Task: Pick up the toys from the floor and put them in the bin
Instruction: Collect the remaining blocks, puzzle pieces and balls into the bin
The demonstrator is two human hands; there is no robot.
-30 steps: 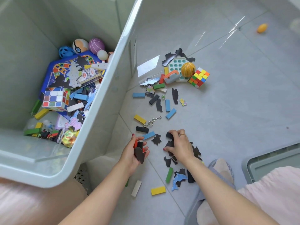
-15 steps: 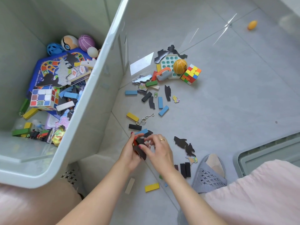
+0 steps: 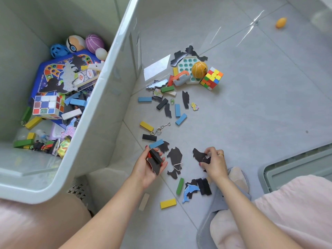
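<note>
A large pale green bin [image 3: 93, 123] fills the left and holds several toys: balls, a blue board game, a cube, blocks. My left hand [image 3: 149, 169] hovers just right of the bin, shut on a small stack of black and red pieces [image 3: 156, 159]. To its right, my right hand [image 3: 214, 162] pinches black flat puzzle pieces [image 3: 199, 155] lying on the grey floor. Between the two hands lie more black pieces [image 3: 175, 157] and a wire triangle [image 3: 177, 166]. Coloured blocks, a blue dolphin [image 3: 189, 192], a colour cube [image 3: 212, 78] and an orange ball [image 3: 199, 69] are scattered on the tiles.
A grey slipper [image 3: 221, 203] and a pink garment [image 3: 287, 212] sit at the lower right. A grey lid or crate edge [image 3: 294, 164] lies at the right. A small orange toy [image 3: 281, 22] rests far off at the top right. My bare knee [image 3: 36, 221] is under the bin's corner.
My right hand left my left hand and moved right, down onto black pieces on the floor. My left hand keeps its stack, now with one more black piece.
</note>
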